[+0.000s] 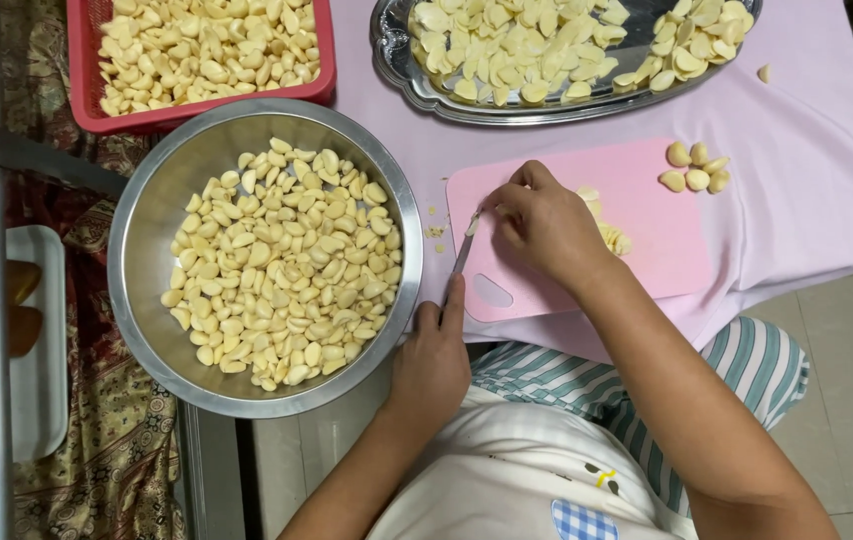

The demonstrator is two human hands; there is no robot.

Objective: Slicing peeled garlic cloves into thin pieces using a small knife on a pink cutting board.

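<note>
My left hand (434, 362) grips a small knife (463, 256), index finger laid along its back, blade pointing up over the left edge of a pink cutting board (647, 250). My right hand (545, 225) rests on the board and pinches a peeled garlic clove (474, 221) against the knife tip. Cut garlic pieces (613, 236) lie on the board just right of that hand. A few whole cloves (695, 168) sit at the board's upper right corner.
A large steel bowl (147, 215) of peeled cloves stands left of the board. A red basket (82, 70) of cloves is at the top left, a steel tray (392, 55) of halved garlic at the top. A lilac cloth (807, 170) covers the table.
</note>
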